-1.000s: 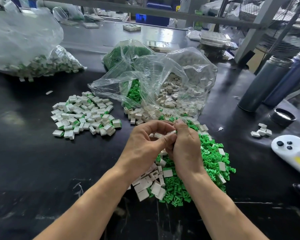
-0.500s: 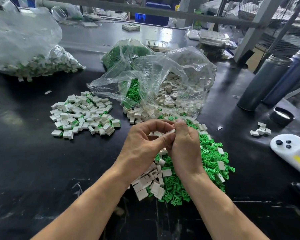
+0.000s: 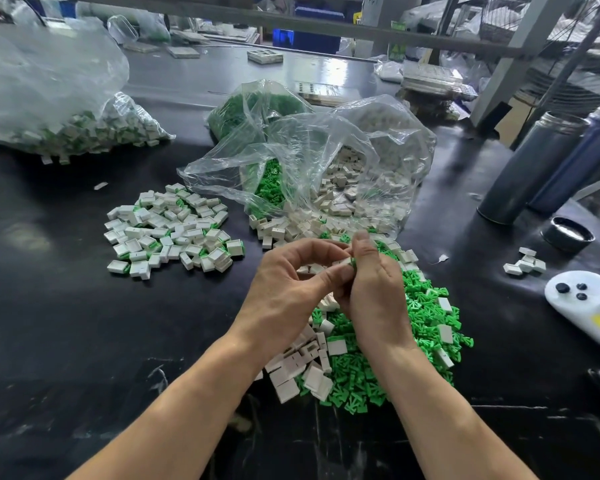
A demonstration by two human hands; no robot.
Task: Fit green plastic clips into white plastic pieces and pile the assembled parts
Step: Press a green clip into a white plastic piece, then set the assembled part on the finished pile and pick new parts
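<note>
My left hand (image 3: 288,296) and my right hand (image 3: 374,292) meet over the middle of the black table. Between their fingertips they pinch one white plastic piece (image 3: 344,262) with a green clip (image 3: 353,260) at its right end. Below and to the right of the hands spreads a heap of loose green clips (image 3: 423,327). Loose white pieces (image 3: 298,368) lie at that heap's left edge. A pile of assembled white-and-green parts (image 3: 170,230) sits to the left.
An open clear bag (image 3: 326,161) behind the hands spills white pieces and green clips. A big bag of parts (image 3: 66,126) lies at far left. Two dark metal flasks (image 3: 534,168), a black lid (image 3: 568,233), a few white pieces (image 3: 525,263) and a white remote (image 3: 582,296) stand right.
The hands have stayed together in the same spot. The green clip now shows at the fingertips against the white piece.
</note>
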